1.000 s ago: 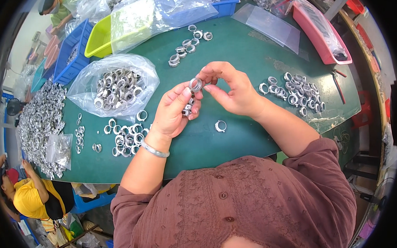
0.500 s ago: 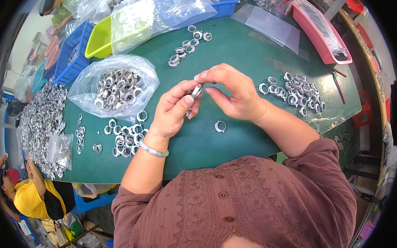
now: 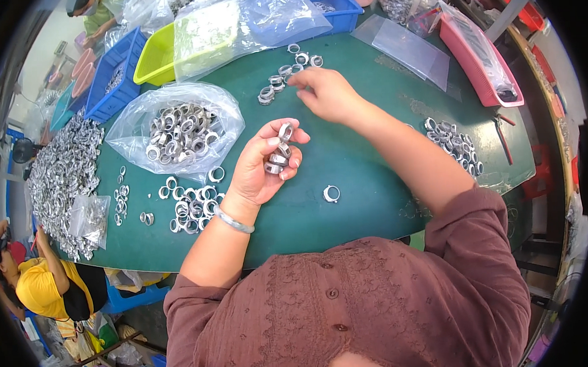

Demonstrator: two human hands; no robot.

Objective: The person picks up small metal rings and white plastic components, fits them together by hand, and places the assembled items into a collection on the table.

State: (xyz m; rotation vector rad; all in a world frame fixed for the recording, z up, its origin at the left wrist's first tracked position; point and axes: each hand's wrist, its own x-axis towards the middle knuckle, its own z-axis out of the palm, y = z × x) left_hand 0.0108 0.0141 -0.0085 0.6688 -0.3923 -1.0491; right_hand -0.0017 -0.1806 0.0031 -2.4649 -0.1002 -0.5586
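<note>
My left hand [image 3: 257, 165] is closed round several silver metal rings [image 3: 277, 159], stacked along its fingers above the table. My right hand [image 3: 329, 93] reaches over the table, its fingertips at the far group of metal rings [image 3: 285, 71]. Its thumb is apart from the bent fingers, and no ring shows between them; the undersides of the fingertips are hidden. A single ring with small lugs [image 3: 331, 194] lies on the green table [image 3: 365, 161], to the right of my left hand.
Left of my hands are a loose ring group [image 3: 193, 207] and an open clear bag of rings [image 3: 174, 133]. Another group [image 3: 453, 144] lies right, partly behind my forearm. Lime [image 3: 154, 58], blue [image 3: 115, 80] and pink bins [image 3: 479, 60] edge the table. A person in yellow [image 3: 43, 289] sits left.
My right hand has left my left hand and moved away to the far ring group. My left hand has turned, showing the stacked rings. The view has shifted slightly.
</note>
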